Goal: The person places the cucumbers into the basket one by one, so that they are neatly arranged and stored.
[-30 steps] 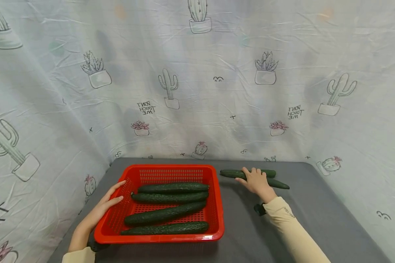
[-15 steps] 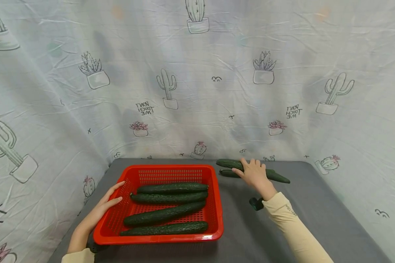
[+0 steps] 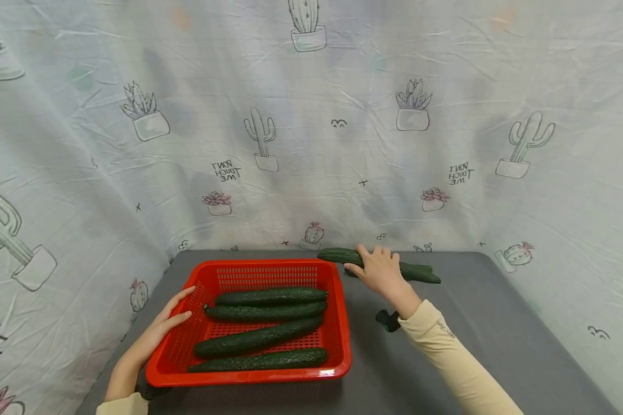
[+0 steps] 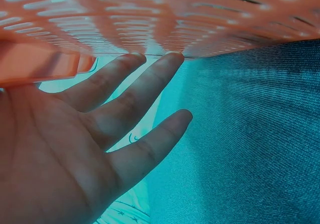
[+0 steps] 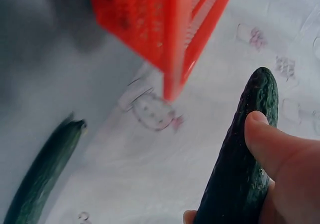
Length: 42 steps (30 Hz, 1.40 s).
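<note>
My right hand grips a long dark green cucumber above the table, the thumb lying along its skin. The cucumber's left end is over the right rim of the red plastic basket. A second cucumber lies on the table below, mostly hidden in the head view by the hand and the held one. Several cucumbers rest side by side in the basket. On the basket's left side is my left hand, thumb and forefinger over the rim; its other fingers extend along the outer wall.
A grey cloth-covered table carries everything. Behind and at both sides hangs a pale curtain printed with cactus drawings. A dark wrist camera sits under the right wrist.
My right hand has lifted one cucumber from beside the other and moved it up and left to the basket's right rim. My left hand has stayed on the basket's left side.
</note>
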{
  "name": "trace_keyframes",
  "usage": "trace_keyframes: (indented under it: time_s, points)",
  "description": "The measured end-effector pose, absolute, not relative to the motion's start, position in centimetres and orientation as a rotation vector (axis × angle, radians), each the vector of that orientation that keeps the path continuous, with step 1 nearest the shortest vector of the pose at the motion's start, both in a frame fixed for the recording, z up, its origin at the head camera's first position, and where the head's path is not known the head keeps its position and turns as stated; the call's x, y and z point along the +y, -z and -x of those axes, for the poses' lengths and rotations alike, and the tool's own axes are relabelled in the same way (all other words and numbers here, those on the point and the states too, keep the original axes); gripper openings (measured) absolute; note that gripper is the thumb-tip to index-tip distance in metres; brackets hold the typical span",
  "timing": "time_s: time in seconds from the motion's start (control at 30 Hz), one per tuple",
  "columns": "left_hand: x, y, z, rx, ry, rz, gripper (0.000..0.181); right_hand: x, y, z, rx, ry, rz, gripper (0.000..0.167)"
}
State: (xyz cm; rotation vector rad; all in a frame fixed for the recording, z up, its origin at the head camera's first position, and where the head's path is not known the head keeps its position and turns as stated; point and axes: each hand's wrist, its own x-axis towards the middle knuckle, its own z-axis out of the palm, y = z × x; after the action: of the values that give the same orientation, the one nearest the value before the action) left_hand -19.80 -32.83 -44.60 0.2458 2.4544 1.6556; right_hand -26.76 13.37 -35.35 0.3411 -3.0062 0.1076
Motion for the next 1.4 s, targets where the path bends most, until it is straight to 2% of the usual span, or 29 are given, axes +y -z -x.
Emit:
trace_keyframes:
  time_s: [0.33,0.53,0.77,1.4]
  points:
    - [-33.0,44.3,19.7,2.445,-1.647,-0.233,0.058,9.0,34.3,25.6,-3.004,-0.093,-0.415,0.057]
    - [-33.0,44.4,19.7,2.423,-1.631,-0.202,0.058,6.9,34.6,25.0,-3.008,-0.021,-0.464,0.059]
    - [-32.9,44.3,19.8,2.426,-1.628,-0.204,0.058,4.8,35.1,24.4,-2.948,-0.004,-0.539,0.053]
    - [-32.7,44.1,20.2,2.421,-1.647,-0.21,0.059,-1.2,36.3,22.8,-2.958,0.074,-0.587,0.052]
